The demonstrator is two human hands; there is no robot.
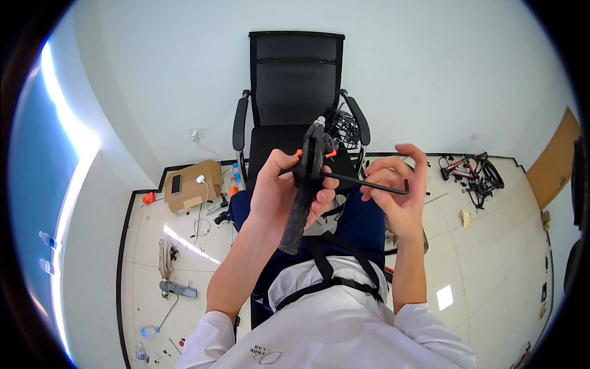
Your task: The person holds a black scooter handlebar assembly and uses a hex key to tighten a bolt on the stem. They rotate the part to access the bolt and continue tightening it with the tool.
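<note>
Around us we had a pale tiled floor (498, 270), and directly in front of us stood a black chair (295, 80). Far to the right, near the wall, we saw red and black bicycle parts (456, 169) lying together, and on the left a cardboard box (178, 198) with a dark phone (176, 184) on it. Above our lap, in front of the chair, was the black handle piece (296, 218), tilted, with its silver tip directed away from us. Our left hand (278, 184) was closed firmly around it. Our right hand (399, 200) was beside it with the fingers loosely curled around the black hex key (353, 179); whether they really gripped it, we could not tell. One end of this key met the right side of the handle piece, and its short bent end was by the right hand. Two small orange pieces (298, 153) showed at either side of the handle piece. In our judgement, the key had already been brought to its place, but the work on this piece was not finished; whether any bolt was loosened or tightened, we could not see.
</note>
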